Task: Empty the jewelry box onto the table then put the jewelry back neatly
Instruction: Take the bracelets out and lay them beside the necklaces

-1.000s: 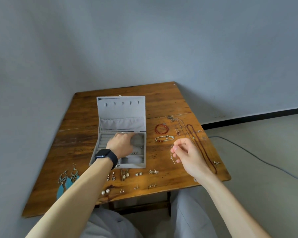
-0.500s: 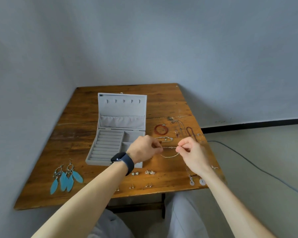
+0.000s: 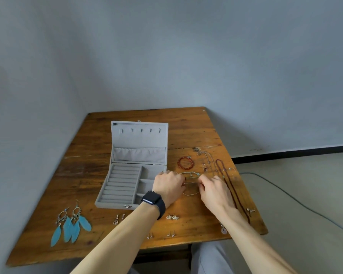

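The grey jewelry box (image 3: 127,186) stands open on the wooden table (image 3: 99,175), lid upright, its ring rolls and compartments bare. Just right of the box, my left hand (image 3: 168,185) and my right hand (image 3: 214,189) each pinch an end of a thin silver chain (image 3: 190,193), which sags in a loop between them low over the table. A silver bracelet (image 3: 189,174) lies just beyond my fingers. A red bead bracelet (image 3: 185,162) and a long dark red necklace (image 3: 232,186) lie further right.
Two blue feather earrings (image 3: 70,226) lie at the front left. Several small earrings (image 3: 172,217) are spread along the front edge. A pendant (image 3: 223,230) rests by my right forearm. Thin chains (image 3: 208,161) lie at the back right. A cable (image 3: 285,194) runs across the floor.
My left hand came out of the box and took one end of the chain my right hand held. Both hands then lowered it toward the table.
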Tool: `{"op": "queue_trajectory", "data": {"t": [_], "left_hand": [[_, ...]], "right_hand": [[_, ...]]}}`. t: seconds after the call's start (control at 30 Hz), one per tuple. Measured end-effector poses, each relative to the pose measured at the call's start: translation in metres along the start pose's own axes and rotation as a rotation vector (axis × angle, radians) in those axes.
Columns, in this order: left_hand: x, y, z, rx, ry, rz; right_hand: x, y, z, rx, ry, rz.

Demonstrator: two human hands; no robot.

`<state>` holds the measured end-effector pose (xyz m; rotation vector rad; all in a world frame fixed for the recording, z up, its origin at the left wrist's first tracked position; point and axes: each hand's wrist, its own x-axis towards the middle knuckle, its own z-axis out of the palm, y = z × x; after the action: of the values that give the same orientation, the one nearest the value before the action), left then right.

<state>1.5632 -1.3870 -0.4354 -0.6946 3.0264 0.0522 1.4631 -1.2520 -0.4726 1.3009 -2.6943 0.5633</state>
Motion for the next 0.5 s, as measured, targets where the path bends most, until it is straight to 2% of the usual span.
{"op": "queue_trajectory", "data": {"t": [0.13,0.27,0.37,0.5], "left_hand": [[-0.018,-0.024,-0.015,-0.146,0.153,0.016],[-0.056,-0.094,-0.019,-0.202,0.307,-0.094],[-0.085,-0.148,-0.009,-0.12,0.179,-0.197],[-0.1,-0.174,0.017,-0.11,-0.065,-0.196]], "right_hand": [[-0.003,0.001,-0.003,0.016,0.034,0.008],[-0.009,-0.012,-0.009,0.15,0.087,0.023],[-0.007,-0.04,-0.009,0.264,0.051,-0.027],[0.003,-0.084,-0.006,0.334,-0.112,-0.141]]}}
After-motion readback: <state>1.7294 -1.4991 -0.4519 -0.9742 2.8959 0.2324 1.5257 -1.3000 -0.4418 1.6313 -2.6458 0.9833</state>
